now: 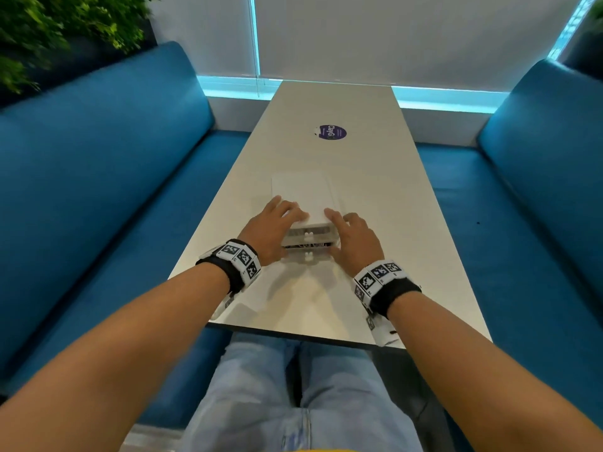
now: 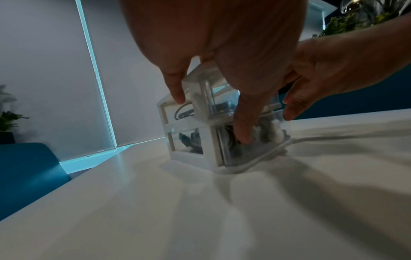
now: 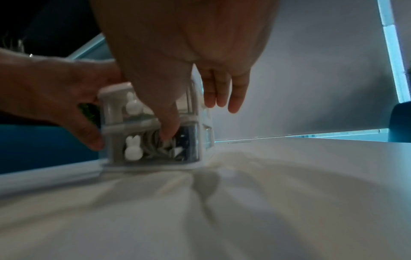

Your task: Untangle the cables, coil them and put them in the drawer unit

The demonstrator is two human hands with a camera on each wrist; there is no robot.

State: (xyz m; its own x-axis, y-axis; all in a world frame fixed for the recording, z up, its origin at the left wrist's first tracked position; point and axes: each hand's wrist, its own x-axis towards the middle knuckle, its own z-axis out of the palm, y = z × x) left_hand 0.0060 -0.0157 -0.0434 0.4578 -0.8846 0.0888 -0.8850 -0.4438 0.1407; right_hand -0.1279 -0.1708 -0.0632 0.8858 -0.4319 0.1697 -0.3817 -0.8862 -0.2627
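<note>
The white drawer unit (image 1: 303, 194) stands on the table near me, with two clear drawers that have rabbit-shaped knobs (image 3: 132, 151). Coiled cables lie inside: a grey one (image 2: 184, 112) in the upper drawer and white loops (image 3: 153, 140) in the lower drawer (image 1: 308, 256). The lower drawer sticks out a little from the frame (image 2: 189, 125). My left hand (image 1: 284, 220) lies over the unit's left top edge, its thumb (image 2: 243, 133) pressing the lower drawer's front. My right hand (image 1: 346, 230) flanks the right side with straight fingers (image 3: 222, 100), and its thumb (image 3: 167, 133) is on the same drawer front.
The long white table (image 1: 359, 158) carries a round purple sticker (image 1: 331, 132) farther back. Blue benches (image 1: 98, 164) (image 1: 538, 164) run along both sides. A plant (image 1: 49, 27) stands at the far left. Window blinds close off the far end.
</note>
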